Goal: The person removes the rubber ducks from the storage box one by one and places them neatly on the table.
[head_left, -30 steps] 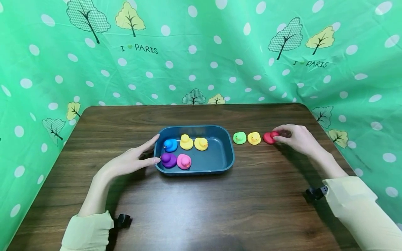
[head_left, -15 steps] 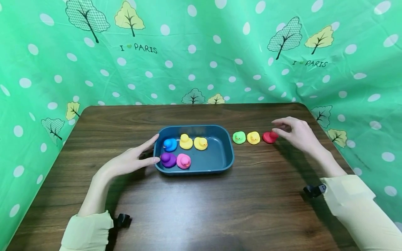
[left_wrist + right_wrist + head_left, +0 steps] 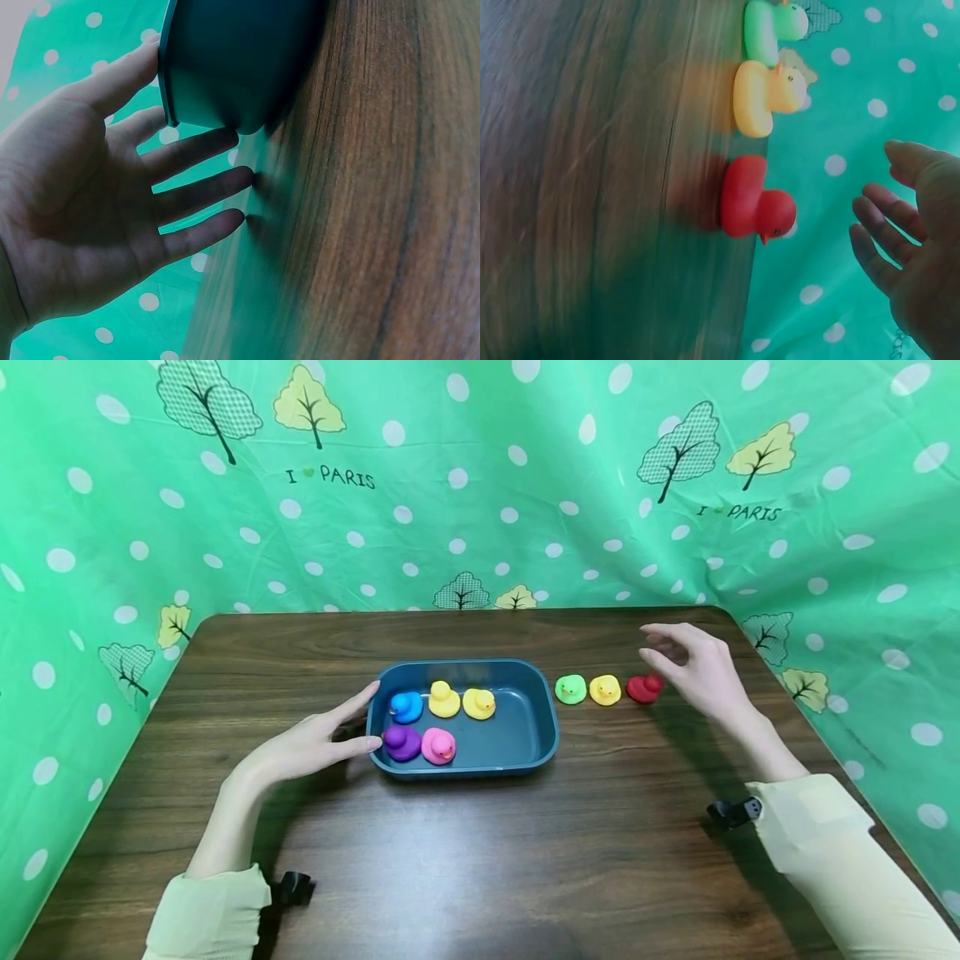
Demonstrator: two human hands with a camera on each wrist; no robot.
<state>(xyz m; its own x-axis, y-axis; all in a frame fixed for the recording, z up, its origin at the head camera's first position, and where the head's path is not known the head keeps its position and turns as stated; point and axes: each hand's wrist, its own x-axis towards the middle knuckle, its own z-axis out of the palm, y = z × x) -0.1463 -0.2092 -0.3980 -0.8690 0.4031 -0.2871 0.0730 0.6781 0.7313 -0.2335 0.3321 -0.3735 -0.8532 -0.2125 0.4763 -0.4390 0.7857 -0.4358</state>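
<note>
Up goes the right hand (image 3: 693,668), fingers parted, empty; the red duck (image 3: 642,690) sits right of the tray (image 3: 517,731), beyond green duck (image 3: 570,690) and yellow duck (image 3: 604,692) (three outside!). Five ducks (image 3: 444,704) inside seemingly remain; the left hand (image 3: 311,745), fingers spread, touches the tray's left end.

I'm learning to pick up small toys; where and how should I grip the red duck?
Probably pinched by the head, from above and the right: the red duck stands upright, its head rises narrower than the body, and a yellow duck sits close on its left.
</note>
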